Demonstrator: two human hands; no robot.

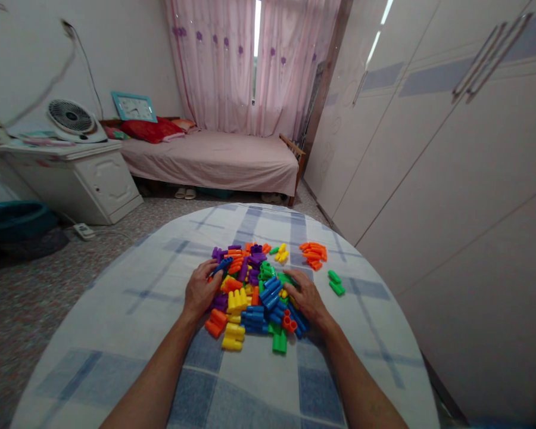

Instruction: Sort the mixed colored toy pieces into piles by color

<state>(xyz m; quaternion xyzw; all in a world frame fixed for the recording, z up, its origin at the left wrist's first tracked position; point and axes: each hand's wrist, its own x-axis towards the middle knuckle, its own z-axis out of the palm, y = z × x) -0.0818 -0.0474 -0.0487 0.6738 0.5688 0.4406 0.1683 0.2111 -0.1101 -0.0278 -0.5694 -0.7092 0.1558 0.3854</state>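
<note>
A heap of plastic toy building blocks made of joined tubes lies between my hands, in blue, yellow, green, orange and purple. At its left side my left hand is closed on a blue block between thumb and fingers. On the opposite side, my right hand has thumb and fingers around a green block, partly hidden by the fingers. Close to that hand lie stacked blue blocks. Yellow blocks and an orange block sit at the heap's near left.
Orange blocks form a separate group at the right, with two green blocks nearer. Small yellow blocks lie behind the heap. A checked cloth covers the round table. Beyond stand a bed and a wardrobe.
</note>
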